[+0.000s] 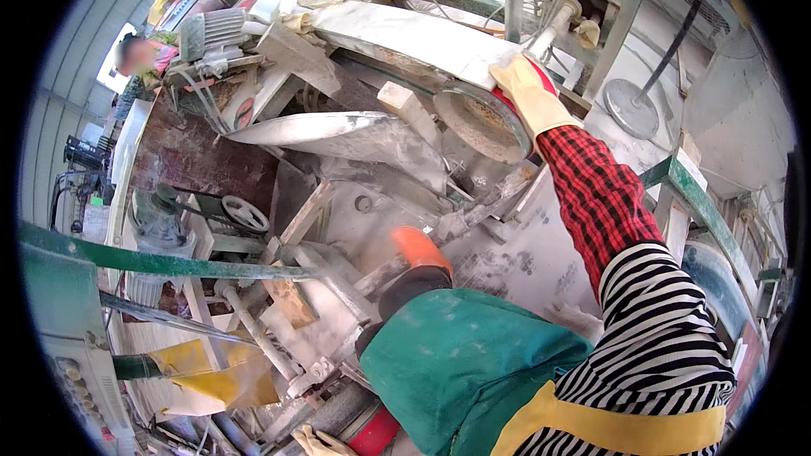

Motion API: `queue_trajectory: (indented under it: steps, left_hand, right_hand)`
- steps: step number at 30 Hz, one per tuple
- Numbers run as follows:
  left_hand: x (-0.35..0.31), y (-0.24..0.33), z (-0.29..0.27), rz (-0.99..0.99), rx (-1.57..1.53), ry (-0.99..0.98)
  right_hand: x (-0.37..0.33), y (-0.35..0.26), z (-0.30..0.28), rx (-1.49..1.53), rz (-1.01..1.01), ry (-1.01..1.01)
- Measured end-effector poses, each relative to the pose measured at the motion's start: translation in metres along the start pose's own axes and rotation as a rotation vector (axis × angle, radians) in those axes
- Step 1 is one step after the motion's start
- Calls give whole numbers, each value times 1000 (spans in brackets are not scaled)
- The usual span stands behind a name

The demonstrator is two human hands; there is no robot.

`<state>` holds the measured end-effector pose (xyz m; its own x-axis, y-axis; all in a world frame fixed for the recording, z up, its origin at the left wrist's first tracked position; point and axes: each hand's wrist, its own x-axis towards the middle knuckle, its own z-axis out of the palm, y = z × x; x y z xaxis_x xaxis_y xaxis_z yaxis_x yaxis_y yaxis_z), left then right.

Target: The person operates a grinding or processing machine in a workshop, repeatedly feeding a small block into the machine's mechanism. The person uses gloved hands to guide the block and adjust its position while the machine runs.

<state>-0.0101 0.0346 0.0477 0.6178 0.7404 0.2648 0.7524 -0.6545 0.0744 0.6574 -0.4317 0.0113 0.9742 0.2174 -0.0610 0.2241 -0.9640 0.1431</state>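
Note:
My right hand (525, 95), in a cream work glove with a red back, reaches far forward, its fingers closed over the right end of a long white slab-like panel (414, 34). Just below the hand is a round, dusty rim (481, 122) with a brownish inside. A cream glove (321, 441) shows in part at the lower edge; whether my left hand is in it I cannot tell. Under my body, beside the green apron (465, 363), an orange rounded piece (422, 249) meets a dark round one.
Dusty machinery and wooden pieces crowd the middle, with a curved pale metal sheet (338, 131) and a handwheel (245, 214). A green bar (177, 258) crosses at left. A round-based metal stand (632, 110) is at right. Another person (135, 63) is at far left.

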Motion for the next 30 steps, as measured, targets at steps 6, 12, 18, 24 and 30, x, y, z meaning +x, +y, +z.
queue_trajectory:
  steps: [6,12,18,24,30]
  left_hand:
    - [8,8,15,118,-34,76]
    - [-4,-31,51,-25,-10,107]
    - [-1,-5,28,115,78,180]
    - [5,22,13,165,98,168]
    - [0,34,2,93,96,122]
  right_hand:
    - [32,34,45,928,367,97]
    - [-30,-102,10,1457,135,479]
    - [-102,-325,-6,1965,-386,-528]
    - [-160,-449,50,2263,-28,-1092]
    - [-190,-453,31,1752,-24,-883]
